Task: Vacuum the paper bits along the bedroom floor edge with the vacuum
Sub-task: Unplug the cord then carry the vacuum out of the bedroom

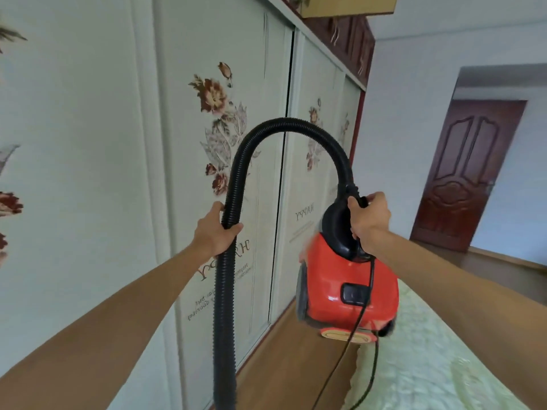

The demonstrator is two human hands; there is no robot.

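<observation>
A red canister vacuum (346, 288) hangs in the air above the wooden floor (284, 371), carried by its black top handle. My right hand (368, 218) is closed around that handle. A black ribbed hose (284, 125) arches up from the vacuum's top and drops down on the left. My left hand (216, 229) grips the hose partway down; its lower end runs out of view at the bottom. A black power cord (355, 329) dangles from the vacuum. No paper bits are visible on the floor strip.
White sliding wardrobe doors (207, 143) with flower prints line the left side. A bed with a pale green cover (438, 359) fills the right, leaving a narrow floor strip between. A dark red door (464, 173) stands at the far right.
</observation>
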